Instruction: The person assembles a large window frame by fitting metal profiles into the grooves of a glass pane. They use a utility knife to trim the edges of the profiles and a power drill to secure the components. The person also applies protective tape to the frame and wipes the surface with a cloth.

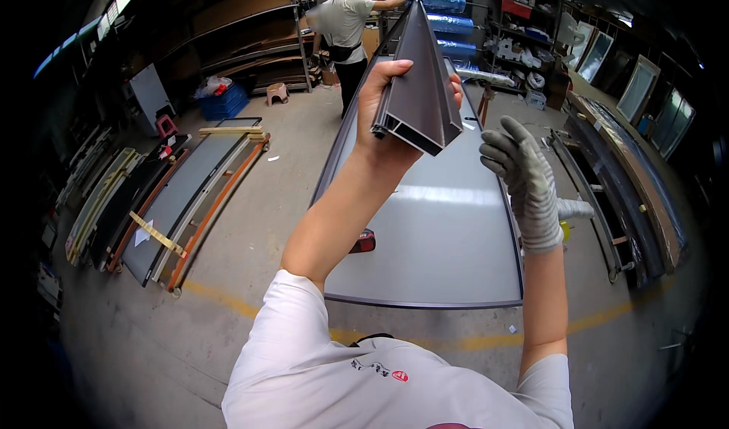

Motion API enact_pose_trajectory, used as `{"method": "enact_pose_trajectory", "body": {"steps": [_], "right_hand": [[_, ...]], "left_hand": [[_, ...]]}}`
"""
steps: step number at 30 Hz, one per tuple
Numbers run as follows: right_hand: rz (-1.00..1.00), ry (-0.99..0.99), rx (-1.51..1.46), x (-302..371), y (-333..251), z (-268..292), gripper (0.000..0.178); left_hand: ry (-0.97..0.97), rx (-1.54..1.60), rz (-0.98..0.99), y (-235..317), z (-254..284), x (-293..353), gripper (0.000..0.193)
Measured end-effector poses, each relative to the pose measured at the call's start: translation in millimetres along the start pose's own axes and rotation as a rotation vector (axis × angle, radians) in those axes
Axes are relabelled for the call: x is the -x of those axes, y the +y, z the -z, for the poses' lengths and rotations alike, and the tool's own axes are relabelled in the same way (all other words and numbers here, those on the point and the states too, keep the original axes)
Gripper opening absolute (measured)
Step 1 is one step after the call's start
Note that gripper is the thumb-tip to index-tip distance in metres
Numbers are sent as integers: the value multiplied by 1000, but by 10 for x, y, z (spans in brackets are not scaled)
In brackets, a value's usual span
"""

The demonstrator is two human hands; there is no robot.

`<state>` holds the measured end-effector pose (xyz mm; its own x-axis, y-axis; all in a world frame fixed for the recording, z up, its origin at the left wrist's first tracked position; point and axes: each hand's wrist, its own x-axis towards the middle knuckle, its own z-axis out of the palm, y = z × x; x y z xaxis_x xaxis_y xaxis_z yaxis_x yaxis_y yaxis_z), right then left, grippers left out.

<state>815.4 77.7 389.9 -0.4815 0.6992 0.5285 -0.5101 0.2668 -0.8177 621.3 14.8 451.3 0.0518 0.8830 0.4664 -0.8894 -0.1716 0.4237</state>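
My bare left hand [386, 137] is wrapped around a long dark brown metal profile [418, 72]. Its hollow cut end points toward me, and the length runs away over a large framed grey panel [425, 266]. At the far end, a co-worker [349, 19] in a pale shirt has an arm stretched out to the profile. My right hand [524, 182], in a grey knitted glove, is raised to the right of the profile, apart from it. Its fingers are loosely bent, with nothing in them. Partly hidden by my left arm, a red and black object [364, 241] rests at the panel's left edge.
Framed panels [178, 201] lie on a low rack to the left. Long wrapped pieces [626, 178] are stacked on the right. Behind stand shelves [250, 30], blue film rolls [452, 25], a blue crate [224, 104] and a small pink stool [278, 93].
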Motion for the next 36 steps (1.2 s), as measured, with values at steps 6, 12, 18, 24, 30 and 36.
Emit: {"method": "enact_pose_trajectory", "body": {"steps": [6,12,18,24,30,36], "right_hand": [[-217,6,42,-943,799,124,60],[-349,-62,56,-1696,1471,155,66],[-350,-28,79,-2359,1634,278,69],[-357,-2,93,-2774,1635,437,72],[-352,-3,120,-3221,1592,552,71],[-345,-136,302,-3305,1386,573,69]], "left_hand": [[-27,-40,56,220,-36,98,61],[-32,111,112,326,-119,150,60],[-48,224,55,375,-164,170,66],[-13,298,-110,397,-246,198,73],[-16,306,-246,462,-299,182,69],[-13,327,-296,558,-283,149,67]]}}
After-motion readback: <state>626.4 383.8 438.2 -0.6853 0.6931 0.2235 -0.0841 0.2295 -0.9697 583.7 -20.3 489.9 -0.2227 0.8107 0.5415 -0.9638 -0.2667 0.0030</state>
